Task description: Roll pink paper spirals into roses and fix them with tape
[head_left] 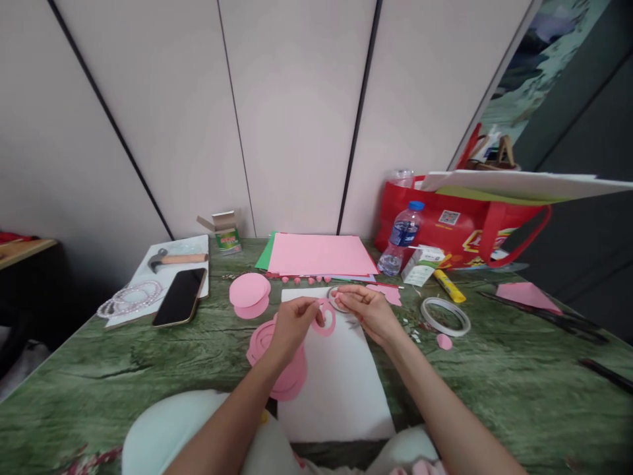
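Observation:
Over a white sheet, my left hand pinches a pink paper ring at its upper edge. My right hand is closed in a pinch just to the right; what its fingertips hold is too small to make out. Partly behind those fingers shows a thin pale roll of tape; whether it is held or lies on the sheet I cannot tell. Pink spiral-cut paper pieces lie beneath my left forearm. Pink paper circles are stacked further left.
Pink sheets lie at the back, with small pink rolls before them. Another tape roll, a yellow glue stick, a water bottle and a red bag stand right. A phone and hammer lie left.

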`<state>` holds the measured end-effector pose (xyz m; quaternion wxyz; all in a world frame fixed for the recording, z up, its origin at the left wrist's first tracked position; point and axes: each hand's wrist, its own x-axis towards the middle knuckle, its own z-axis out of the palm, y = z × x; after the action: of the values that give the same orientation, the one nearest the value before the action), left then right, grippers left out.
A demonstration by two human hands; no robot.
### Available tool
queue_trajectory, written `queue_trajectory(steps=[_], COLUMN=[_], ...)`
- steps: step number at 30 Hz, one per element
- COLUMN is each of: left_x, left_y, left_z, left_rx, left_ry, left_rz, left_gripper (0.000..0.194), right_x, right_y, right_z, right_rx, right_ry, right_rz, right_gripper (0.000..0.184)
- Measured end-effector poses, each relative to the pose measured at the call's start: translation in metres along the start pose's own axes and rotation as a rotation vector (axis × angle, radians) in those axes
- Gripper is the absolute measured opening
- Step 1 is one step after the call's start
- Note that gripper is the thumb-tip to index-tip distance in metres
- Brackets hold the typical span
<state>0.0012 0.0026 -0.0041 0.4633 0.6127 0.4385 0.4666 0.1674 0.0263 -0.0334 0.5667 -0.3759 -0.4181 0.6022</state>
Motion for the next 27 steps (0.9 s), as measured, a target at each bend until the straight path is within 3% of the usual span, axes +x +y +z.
queue_trajectory(steps=[9, 18, 22, 27], left_x=[-0.0008, 0.0014, 0.0027, 0.003], left_y=[-0.0001, 0.0021, 0.0017, 0.0054], left_z=[0.0007, 0.0013, 0.0009, 0.0029], left_rx=[-0.038, -0.029, 0.046, 0.036], left_ry=[-0.123, -0.072, -0.013, -0.048], left_rz=[-0.057, -0.083, -0.064, -0.091], left_gripper=[0.022, 0.025, 0.027, 0.026], right_x=[-0.0024, -0.0027, -0.0018, -0.0012], right_y=[0.0017, 0.0012, 0.0001, 0.0012], right_z=[0.0046, 0.0085, 0.0069, 0.0058], right_rx=[-0.034, -0.007, 0.002, 0.008], right_ry=[0.01, 0.005, -0.063, -0.026], right_rz=[-0.029, -0.04, -0.038, -0.034], right_gripper=[0.021, 0.02, 0.023, 0.023])
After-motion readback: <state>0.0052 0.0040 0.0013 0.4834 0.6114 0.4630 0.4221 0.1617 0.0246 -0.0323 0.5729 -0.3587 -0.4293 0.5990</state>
